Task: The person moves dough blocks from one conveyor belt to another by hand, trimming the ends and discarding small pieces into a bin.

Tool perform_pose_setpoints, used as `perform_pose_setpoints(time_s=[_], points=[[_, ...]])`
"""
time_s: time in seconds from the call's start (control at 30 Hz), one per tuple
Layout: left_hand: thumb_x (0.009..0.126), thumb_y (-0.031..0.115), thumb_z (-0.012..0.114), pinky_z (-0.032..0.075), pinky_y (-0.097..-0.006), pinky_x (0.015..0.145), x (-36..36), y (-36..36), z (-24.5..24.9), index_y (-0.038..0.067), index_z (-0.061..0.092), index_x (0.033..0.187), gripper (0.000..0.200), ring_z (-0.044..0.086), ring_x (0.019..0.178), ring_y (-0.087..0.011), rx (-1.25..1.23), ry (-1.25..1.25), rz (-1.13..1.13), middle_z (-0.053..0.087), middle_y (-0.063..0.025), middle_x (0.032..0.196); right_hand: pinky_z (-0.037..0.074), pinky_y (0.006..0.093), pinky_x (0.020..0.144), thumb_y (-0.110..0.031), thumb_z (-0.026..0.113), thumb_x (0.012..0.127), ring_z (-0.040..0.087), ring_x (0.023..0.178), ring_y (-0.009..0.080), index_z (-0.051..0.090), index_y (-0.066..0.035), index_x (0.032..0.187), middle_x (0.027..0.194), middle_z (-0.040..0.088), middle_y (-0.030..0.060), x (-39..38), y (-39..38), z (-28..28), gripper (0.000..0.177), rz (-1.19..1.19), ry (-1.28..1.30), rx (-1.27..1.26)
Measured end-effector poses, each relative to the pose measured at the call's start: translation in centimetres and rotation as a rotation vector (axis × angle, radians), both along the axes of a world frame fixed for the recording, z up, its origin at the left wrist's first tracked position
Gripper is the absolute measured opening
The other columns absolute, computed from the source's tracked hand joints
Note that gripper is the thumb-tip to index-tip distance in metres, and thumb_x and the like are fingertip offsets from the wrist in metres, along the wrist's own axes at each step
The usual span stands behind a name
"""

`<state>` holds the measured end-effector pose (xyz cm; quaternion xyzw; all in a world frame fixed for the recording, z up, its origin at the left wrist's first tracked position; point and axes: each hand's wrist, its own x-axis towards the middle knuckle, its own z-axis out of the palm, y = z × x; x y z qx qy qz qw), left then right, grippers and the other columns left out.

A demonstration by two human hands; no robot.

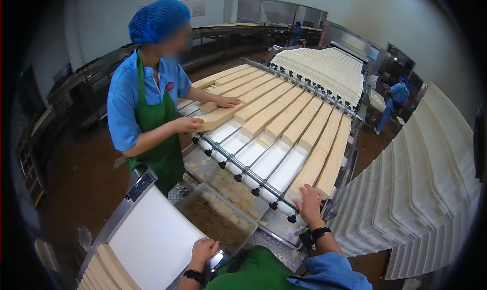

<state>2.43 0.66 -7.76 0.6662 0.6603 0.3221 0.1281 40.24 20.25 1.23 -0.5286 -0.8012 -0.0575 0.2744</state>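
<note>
My right hand has its fingers spread against the near end of a long pale beige strip, which looks like dough, at the front right of the conveyor. Low in the view, my left hand is curled closed beside the metal edge of a second white belt; what its fingers grip, if anything, is hidden. Several similar strips lie in lanes split by thin metal rods on the white conveyor belt. Across from me, a person in a green apron has both hands on another strip.
A plastic tub of pale scraps stands below the conveyor's front bar, which carries black knobs. Stacked white ribbed trays rise at the right. More strips lie at the lower left. Another person stands farther back.
</note>
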Motion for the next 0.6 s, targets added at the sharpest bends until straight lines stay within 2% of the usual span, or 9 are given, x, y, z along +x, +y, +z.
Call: perform_pose_setpoints(time_s=[0.03, 0.13, 0.23, 0.33, 0.43, 0.6], points=[[0.079, 0.025, 0.067, 0.048, -0.0406, 0.054, 0.0, 0.0, 0.0, 0.009, 0.056, 0.055, 0.031, 0.057, 0.056, -0.0284, -0.008, -0.010, 0.005, 0.055, -0.0092, 0.054, 0.027, 0.0487, 0.101, -0.030, 0.069, 0.081, 0.046, 0.121, 0.0302, 0.052, -0.011, 0.125, 0.132, 0.049, 0.0135, -0.6, 0.1, 0.6, 0.051, -0.001, -0.001, 0.001], [0.079, 0.025, 0.067, 0.047, -0.0409, 0.053, 0.2, 0.1, 0.6, 0.009, 0.055, 0.054, 0.032, 0.057, 0.056, -0.0285, -0.022, 0.027, 0.012, 0.055, -0.0094, 0.054, 0.033, 0.0484, 0.097, -0.030, 0.068, 0.082, 0.047, 0.120, 0.0270, 0.058, -0.015, 0.119, 0.133, 0.049, 0.0100, -2.6, 0.5, 1.9, 0.040, 0.072, -0.213, 0.107], [0.079, 0.024, 0.067, 0.047, -0.0413, 0.053, 0.1, 0.2, 0.2, 0.009, 0.054, 0.054, 0.032, 0.057, 0.055, -0.0285, -0.015, 0.016, 0.002, 0.055, -0.0094, 0.054, 0.038, 0.0457, 0.092, -0.033, 0.070, 0.079, 0.050, 0.114, 0.0266, 0.057, -0.016, 0.117, 0.128, 0.052, 0.0098, -3.3, 1.6, 2.2, 0.044, 0.123, -0.316, 0.065], [0.079, 0.024, 0.067, 0.047, -0.0413, 0.053, 0.0, 0.1, -0.3, 0.008, 0.052, 0.054, 0.032, 0.057, 0.055, -0.0285, 0.003, 0.023, 0.007, 0.055, -0.0092, 0.054, 0.041, 0.0427, 0.087, -0.036, 0.070, 0.077, 0.053, 0.108, 0.0263, 0.056, -0.017, 0.116, 0.124, 0.054, 0.0092, -3.0, 2.4, 1.3, 0.046, 0.097, -0.360, -0.025], [0.079, 0.023, 0.067, 0.047, -0.0413, 0.053, 0.1, 0.2, 0.1, 0.009, 0.052, 0.054, 0.032, 0.057, 0.055, -0.0284, 0.000, -0.001, 0.008, 0.055, -0.0092, 0.054, 0.042, 0.0415, 0.084, -0.037, 0.070, 0.077, 0.054, 0.106, 0.0262, 0.055, -0.017, 0.115, 0.121, 0.055, 0.0092, -2.7, 2.9, 1.3, 0.046, 0.137, -0.378, -0.012], [0.079, 0.024, 0.068, 0.047, -0.0420, 0.053, 0.0, 0.3, -0.7, 0.009, 0.052, 0.054, 0.033, 0.056, 0.055, -0.0290, 0.008, -0.008, 0.014, 0.054, -0.0099, 0.053, 0.042, 0.0413, 0.085, -0.037, 0.069, 0.077, 0.053, 0.107, 0.0263, 0.056, -0.017, 0.115, 0.118, 0.055, 0.0094, -2.4, 3.4, 1.9, 0.045, 0.176, -0.386, -0.043]])
